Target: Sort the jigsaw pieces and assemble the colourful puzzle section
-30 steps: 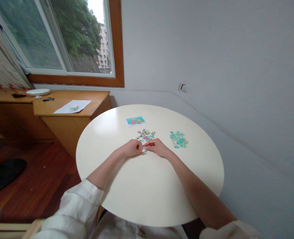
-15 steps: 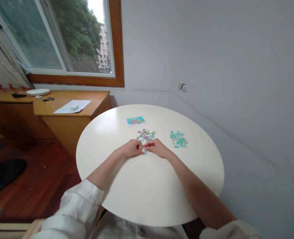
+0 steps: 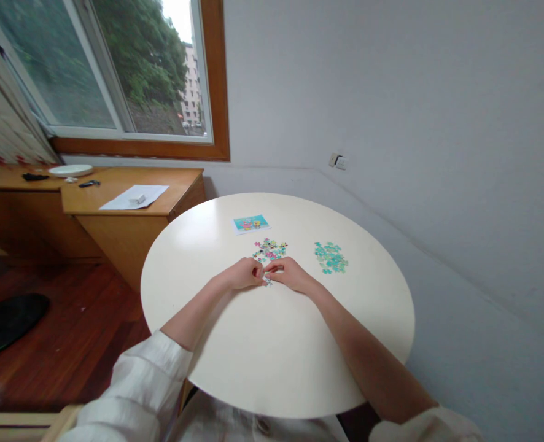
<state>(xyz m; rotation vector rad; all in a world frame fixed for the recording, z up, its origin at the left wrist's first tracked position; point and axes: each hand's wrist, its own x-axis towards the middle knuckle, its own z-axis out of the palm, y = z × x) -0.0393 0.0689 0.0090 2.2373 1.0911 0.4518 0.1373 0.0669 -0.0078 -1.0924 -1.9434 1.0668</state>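
Between my fingertips, small jigsaw puzzle pieces (image 3: pixel 269 282) lie on the round white table (image 3: pixel 263 356). My left hand (image 3: pixel 245 274) is curled, thumb and fingers pinched at the left side of these pieces. From the right, my right hand (image 3: pixel 288 272) pinches at the same spot with its thumb and index finger. Its fingers partly cover the pieces, so their exact joining is hidden. Just beyond my hands is a pile of multicoloured puzzle pieces (image 3: pixel 271 248). Farther right lies a spread of teal and green puzzle pieces (image 3: pixel 330 258).
A picture card (image 3: pixel 252 224) with cartoon figures lies behind the multicoloured pile. At the left, a wooden desk (image 3: pixel 184 190) carries a paper sheet (image 3: pixel 150 194), a small white box (image 3: pixel 137 199) and a white plate (image 3: pixel 71 170). A wall rises behind the table and to its right.
Both hands stay almost in place over the small pieces, with only a slight shift of my right fingers. The piles and the card have not moved.
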